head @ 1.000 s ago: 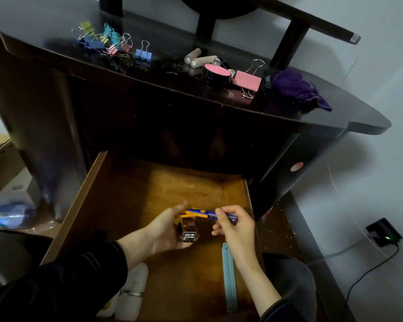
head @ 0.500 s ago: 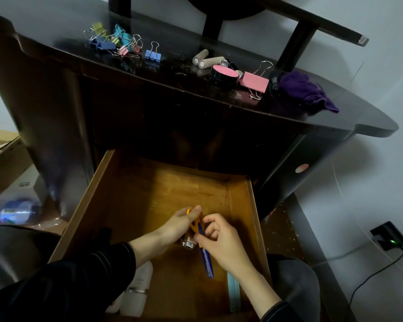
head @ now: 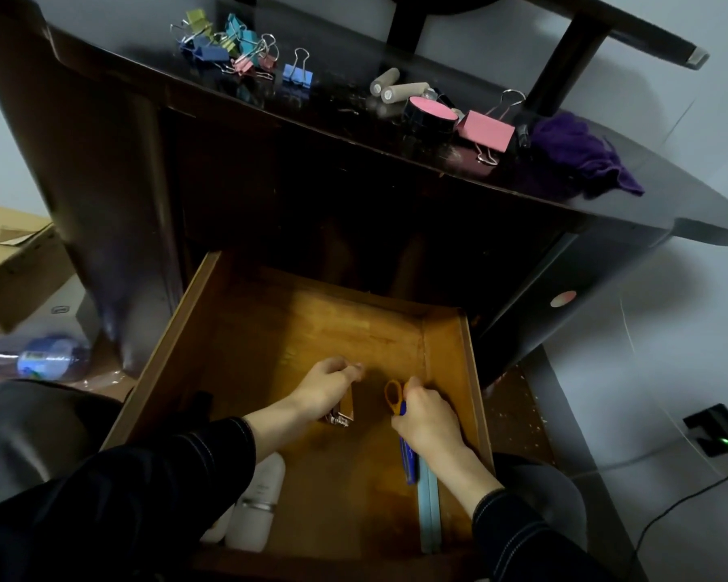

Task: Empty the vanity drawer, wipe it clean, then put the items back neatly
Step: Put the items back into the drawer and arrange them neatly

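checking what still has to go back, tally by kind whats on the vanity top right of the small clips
beige cylinders: 2
pink-lidded round tin: 1
large pink binder clip: 1
purple cloth: 1
total: 5 (small dark bits behind the tin are too unclear to count)

Dim, cool room light; the pale wall (head: 669, 287) at right is the brightest area. The glossy vanity top (head: 337, 92) mirrors the binder clips (head: 236, 46) near its back edge, while the cabinet front (head: 354, 212) beneath sinks into near-black shadow. The drawer (head: 444, 359) floor shows warm orange, darkening toward its front edge. Wide-angle distortion bows straight lines at the frame edges; the bottle (head: 47, 359) at far left is blurred.
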`<state>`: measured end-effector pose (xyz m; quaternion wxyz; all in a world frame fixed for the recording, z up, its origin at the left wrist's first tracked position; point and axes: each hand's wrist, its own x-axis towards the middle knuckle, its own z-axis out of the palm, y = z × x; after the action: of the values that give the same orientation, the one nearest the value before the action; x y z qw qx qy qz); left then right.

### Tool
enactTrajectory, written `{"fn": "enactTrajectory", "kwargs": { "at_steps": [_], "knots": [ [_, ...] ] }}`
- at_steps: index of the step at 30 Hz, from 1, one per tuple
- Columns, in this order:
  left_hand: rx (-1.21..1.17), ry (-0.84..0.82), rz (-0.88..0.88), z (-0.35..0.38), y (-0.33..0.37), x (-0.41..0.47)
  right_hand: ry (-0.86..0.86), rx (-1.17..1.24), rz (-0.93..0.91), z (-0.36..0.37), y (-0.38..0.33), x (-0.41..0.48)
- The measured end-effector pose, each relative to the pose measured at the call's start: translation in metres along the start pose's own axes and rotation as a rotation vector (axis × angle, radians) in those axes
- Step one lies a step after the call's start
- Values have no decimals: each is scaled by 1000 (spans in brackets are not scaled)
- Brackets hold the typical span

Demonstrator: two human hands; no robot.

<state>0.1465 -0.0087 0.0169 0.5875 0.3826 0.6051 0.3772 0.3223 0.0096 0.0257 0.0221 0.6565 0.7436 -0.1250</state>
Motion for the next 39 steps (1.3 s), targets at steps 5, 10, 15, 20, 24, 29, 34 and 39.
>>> {"fn": "enactTrajectory", "kwargs": {
  "at_steps": [5,10,15,20,24,29,34,39],
  "knots": [
    [11,-18,15,2,1,-2,26,-169,-59,7,1,-1],
    [21,-3,12,0,3,-4,43,-205,-105,7,5,-2],
    [28,-21,22,-1,3,-4,250,-323,-353,-20,23,10],
    [44,-61,31,2,-1,-4,18,-626,-414,-25,20,21],
    [16,-27,28,-1,-2,-2,-124,-668,-405,-17,17,29],
    [-13,-34,60,-1,1,0,-131,-649,-388,-14,15,32],
    [-28,-28,42,-1,2,-2,-135,-693,-390,-14,19,26],
    [-1,-5,34,-1,1,-3,-125,-686,-386,-11,19,20]
  ]
}}
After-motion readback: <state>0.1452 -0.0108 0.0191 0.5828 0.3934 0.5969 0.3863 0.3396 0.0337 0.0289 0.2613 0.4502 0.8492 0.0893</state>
